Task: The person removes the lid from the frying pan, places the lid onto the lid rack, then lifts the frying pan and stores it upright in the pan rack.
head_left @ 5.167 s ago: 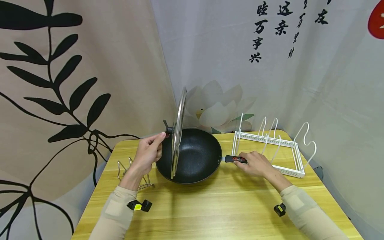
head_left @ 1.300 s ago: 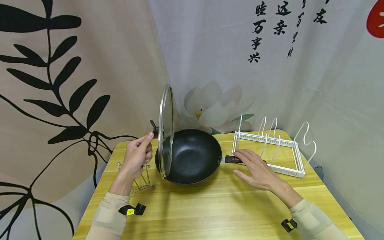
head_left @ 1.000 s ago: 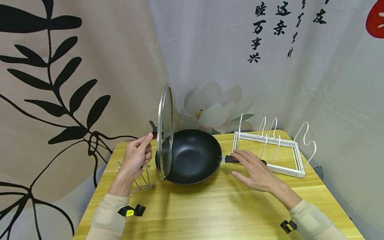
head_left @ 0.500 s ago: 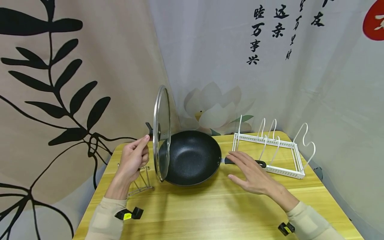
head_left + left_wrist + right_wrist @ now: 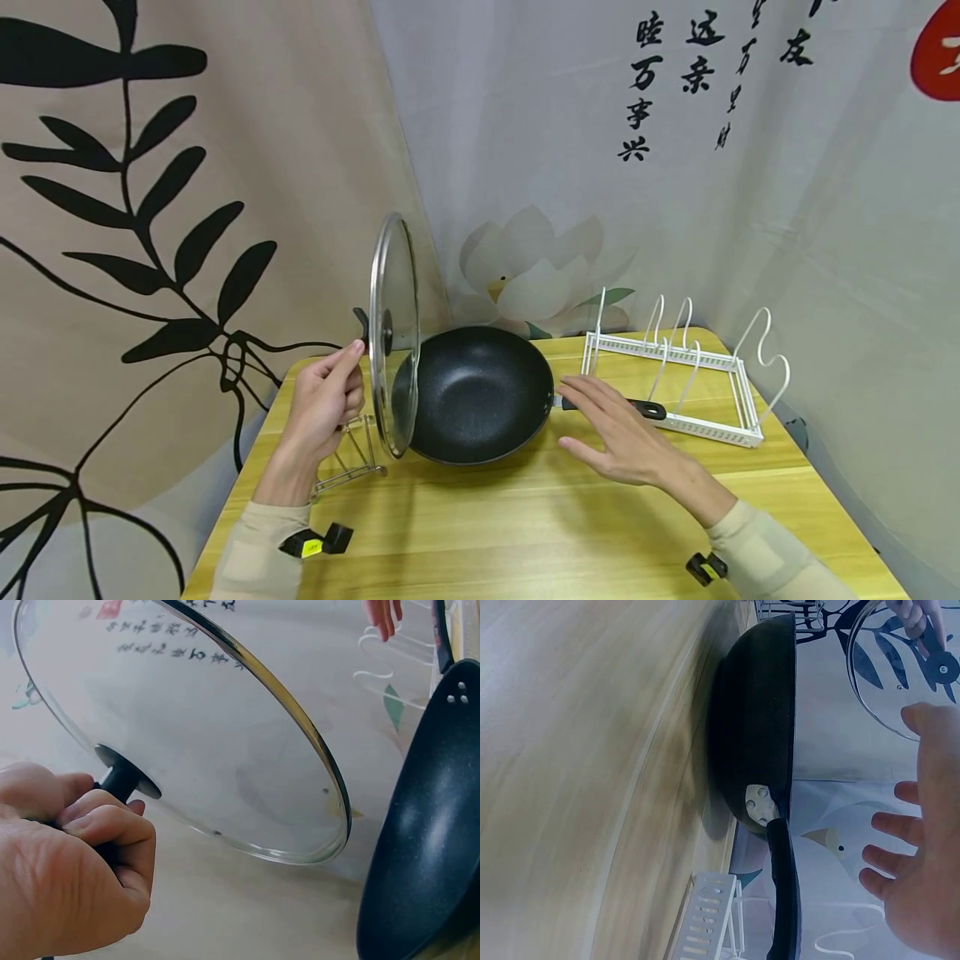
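My left hand (image 5: 322, 408) grips the black knob (image 5: 120, 776) of a clear glass lid (image 5: 395, 333) with a metal rim. The lid stands on edge in the air, left of a black wok (image 5: 480, 396) and overlapping its left side in the head view. On the table, the wok sits with its black handle (image 5: 648, 409) pointing right. My right hand (image 5: 622, 437) hovers over the handle with fingers extended, holding nothing. In the right wrist view, a gap shows between those fingers (image 5: 889, 859) and the handle.
A white rack (image 5: 705, 425) with upright hooks stands at the right rear, under the wok's handle end. A small metal wire rack (image 5: 352, 467) stands behind the left wrist. Printed curtains (image 5: 525, 125) hang close behind the wooden table (image 5: 480, 533).
My left hand has carried the lid leftward from above the wok, turning it to show more of its inner face. My right hand has let go of the handle and drifted slightly left.
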{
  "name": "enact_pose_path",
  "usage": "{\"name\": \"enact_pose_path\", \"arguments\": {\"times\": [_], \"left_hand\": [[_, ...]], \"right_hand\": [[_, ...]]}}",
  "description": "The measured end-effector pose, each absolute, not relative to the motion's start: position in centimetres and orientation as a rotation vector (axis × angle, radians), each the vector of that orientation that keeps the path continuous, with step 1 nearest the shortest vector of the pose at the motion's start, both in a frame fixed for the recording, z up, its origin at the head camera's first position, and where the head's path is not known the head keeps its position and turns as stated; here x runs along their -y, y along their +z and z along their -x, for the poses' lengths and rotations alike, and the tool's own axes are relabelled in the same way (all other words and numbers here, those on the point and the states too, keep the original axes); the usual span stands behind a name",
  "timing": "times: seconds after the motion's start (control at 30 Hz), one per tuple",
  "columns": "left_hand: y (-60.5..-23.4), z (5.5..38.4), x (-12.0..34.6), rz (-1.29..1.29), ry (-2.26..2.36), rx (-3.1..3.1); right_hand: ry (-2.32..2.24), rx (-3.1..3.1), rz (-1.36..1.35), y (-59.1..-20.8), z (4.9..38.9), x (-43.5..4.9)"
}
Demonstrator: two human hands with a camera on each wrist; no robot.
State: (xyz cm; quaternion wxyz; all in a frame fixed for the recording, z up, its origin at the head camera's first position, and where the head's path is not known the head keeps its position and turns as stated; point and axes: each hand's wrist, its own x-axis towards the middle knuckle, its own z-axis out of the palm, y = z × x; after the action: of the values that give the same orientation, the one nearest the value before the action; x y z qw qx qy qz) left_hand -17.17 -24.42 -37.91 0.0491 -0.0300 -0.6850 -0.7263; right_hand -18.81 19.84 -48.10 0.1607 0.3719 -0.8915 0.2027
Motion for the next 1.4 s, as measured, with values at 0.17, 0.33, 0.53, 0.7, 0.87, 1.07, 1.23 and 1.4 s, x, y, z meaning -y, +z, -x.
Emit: {"name": "enact_pose_path", "arguments": {"times": [0.17, 0.33, 0.53, 0.7, 0.87, 1.07, 1.23, 1.4], "left_hand": [[-37.8, 16.8, 24.6, 0.094, -2.196, 2.077], [-37.6, 16.4, 25.0, 0.088, -2.186, 2.075], [-37.5, 16.0, 25.4, 0.088, -2.219, 2.045], [-37.4, 15.5, 25.7, 0.108, -2.229, 2.024], [-37.3, 15.1, 26.0, 0.107, -2.250, 1.992], [-37.2, 14.7, 26.3, 0.102, -2.274, 1.972], [-37.0, 14.3, 26.6, 0.073, -2.266, 1.966], [-36.9, 13.9, 27.0, 0.034, -2.248, 1.975]], "right_hand": [[0.597, 2.552, -1.074, -48.1, 18.9, -19.2], [0.605, 2.549, -1.087, -48.0, 19.1, -18.8], [0.599, 2.535, -1.101, -47.8, 19.1, -18.3], [0.594, 2.517, -1.120, -47.9, 19.3, -18.0], [0.597, 2.528, -1.124, -47.9, 19.4, -17.6], [0.585, 2.521, -1.129, -47.9, 19.5, -17.3], [0.600, 2.540, -1.131, -47.8, 19.5, -16.9], [0.610, 2.559, -1.129, -47.8, 19.4, -16.5]]}}
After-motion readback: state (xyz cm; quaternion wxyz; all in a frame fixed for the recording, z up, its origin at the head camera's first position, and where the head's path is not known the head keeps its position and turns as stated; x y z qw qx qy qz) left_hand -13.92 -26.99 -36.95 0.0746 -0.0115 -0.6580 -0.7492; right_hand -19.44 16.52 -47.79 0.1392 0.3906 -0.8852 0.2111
